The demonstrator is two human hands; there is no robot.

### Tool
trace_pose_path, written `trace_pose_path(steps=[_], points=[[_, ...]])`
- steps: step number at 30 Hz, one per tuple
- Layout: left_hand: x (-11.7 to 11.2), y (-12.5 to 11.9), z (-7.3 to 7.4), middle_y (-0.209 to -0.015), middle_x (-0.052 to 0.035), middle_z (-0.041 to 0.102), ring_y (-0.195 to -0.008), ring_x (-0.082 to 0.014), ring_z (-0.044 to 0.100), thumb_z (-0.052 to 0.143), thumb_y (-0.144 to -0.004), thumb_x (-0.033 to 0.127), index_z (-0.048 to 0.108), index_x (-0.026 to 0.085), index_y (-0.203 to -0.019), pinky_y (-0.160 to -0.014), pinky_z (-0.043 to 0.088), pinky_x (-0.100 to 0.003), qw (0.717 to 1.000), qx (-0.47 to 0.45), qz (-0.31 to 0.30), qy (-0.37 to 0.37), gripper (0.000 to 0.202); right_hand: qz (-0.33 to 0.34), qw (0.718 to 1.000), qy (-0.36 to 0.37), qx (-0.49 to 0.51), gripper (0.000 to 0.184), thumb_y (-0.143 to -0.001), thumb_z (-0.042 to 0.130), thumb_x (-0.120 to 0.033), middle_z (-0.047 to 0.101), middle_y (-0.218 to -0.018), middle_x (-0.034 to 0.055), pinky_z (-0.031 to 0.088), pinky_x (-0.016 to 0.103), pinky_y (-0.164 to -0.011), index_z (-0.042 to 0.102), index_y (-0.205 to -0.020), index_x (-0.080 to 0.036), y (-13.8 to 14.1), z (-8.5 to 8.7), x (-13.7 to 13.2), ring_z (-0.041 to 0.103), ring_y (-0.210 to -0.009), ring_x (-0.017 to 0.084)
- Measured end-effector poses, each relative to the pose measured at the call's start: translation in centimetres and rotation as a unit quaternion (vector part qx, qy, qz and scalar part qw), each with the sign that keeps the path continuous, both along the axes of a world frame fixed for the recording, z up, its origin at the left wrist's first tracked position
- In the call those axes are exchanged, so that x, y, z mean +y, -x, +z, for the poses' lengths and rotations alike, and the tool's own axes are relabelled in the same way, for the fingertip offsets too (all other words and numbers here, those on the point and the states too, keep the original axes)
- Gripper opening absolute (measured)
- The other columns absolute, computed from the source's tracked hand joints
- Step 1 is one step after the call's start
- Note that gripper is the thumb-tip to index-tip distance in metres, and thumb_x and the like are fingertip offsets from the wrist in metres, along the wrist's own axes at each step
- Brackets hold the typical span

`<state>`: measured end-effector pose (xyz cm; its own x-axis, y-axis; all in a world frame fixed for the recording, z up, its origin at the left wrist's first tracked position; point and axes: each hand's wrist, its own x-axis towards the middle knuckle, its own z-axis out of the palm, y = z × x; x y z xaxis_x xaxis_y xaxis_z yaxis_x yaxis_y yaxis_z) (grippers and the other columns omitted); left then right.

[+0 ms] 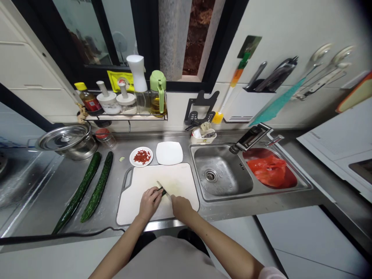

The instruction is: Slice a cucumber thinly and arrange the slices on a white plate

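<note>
Both my hands rest on a white cutting board (136,209) on the steel counter. My right hand (180,206) is closed round the handle of a small knife (161,186), whose blade points up and left over the board. My left hand (149,200) sits just left of the blade with its fingers curled and pinched near the knife; what they hold is too small to make out. Faint pale green bits lie on the board (174,182) beyond the knife.
Two long cucumbers (99,186) lie left of the board. Behind it stand a small dish of red chopped bits (141,156) and a white square plate (169,152). A steel pot (68,141) is far left. The sink (223,176) and a red basin (270,170) are right.
</note>
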<state>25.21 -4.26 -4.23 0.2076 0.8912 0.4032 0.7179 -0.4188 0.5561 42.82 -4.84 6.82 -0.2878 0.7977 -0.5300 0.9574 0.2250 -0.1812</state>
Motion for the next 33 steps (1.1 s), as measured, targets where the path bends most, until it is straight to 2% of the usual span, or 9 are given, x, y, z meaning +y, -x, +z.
trace_pose_path(steps=[11,19,33], points=[[-0.1,0.0,0.0,-0.101,-0.0066,0.065,-0.094,-0.018,0.061,0.048,-0.092,0.029,0.068,0.024,-0.105,-0.082,0.051,-0.035,1.0,0.004,0.006,-0.006,0.025,0.003,1.0,0.001,0.024,0.028,-0.089,0.037,-0.015,0.066,-0.098,0.0152,0.047,0.034,-0.076,0.051,-0.113,-0.014,0.0,-1.7,0.6,0.063,-0.097,0.025],[0.0,0.0,-0.3,-0.101,-0.0065,0.065,-0.093,-0.018,0.06,0.048,-0.092,0.03,0.068,0.024,-0.104,-0.083,0.05,-0.036,1.0,0.002,0.006,0.001,0.024,-0.012,1.0,-0.014,0.024,0.029,-0.091,0.033,-0.016,0.066,-0.094,0.0145,0.047,0.033,-0.074,0.048,-0.115,-0.014,0.0,-3.5,-0.2,0.064,-0.093,0.025],[-0.2,-0.1,0.2,-0.099,-0.006,0.065,-0.091,-0.0177,0.061,0.047,-0.092,0.03,0.067,0.024,-0.105,-0.081,0.049,-0.035,1.0,0.017,0.018,-0.004,0.025,-0.021,0.998,-0.038,0.043,0.024,-0.093,0.033,-0.019,0.067,-0.096,0.0126,0.047,0.031,-0.074,0.05,-0.11,-0.015,1.0,-3.2,1.4,0.066,-0.092,0.023]])
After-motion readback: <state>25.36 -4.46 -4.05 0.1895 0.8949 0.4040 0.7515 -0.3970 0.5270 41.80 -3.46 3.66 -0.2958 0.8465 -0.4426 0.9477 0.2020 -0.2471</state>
